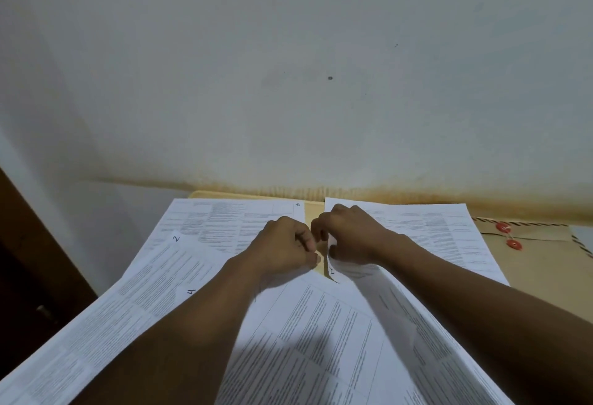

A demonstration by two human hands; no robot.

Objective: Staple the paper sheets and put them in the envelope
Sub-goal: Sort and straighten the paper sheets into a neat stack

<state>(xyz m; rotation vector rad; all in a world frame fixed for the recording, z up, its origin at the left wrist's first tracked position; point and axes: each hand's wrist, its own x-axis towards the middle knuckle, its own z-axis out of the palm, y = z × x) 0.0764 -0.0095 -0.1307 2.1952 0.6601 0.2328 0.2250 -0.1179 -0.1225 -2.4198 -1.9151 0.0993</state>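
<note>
Several printed paper sheets lie spread over the desk, some with hand-written numbers: one sheet (224, 221) at the back left, one sheet (433, 231) at the back right, others overlapping in front. My right hand (349, 234) pinches the corner of a sheet (331, 265) and lifts it. My left hand (282, 244) is curled just to its left, fingertips on a sheet's edge. A brown envelope (539, 263) with red string buttons lies at the right. No stapler is in view.
A white wall (288, 84) rises right behind the yellowish desk (309, 212). A dark wooden piece of furniture (29, 270) stands at the left, beside the desk.
</note>
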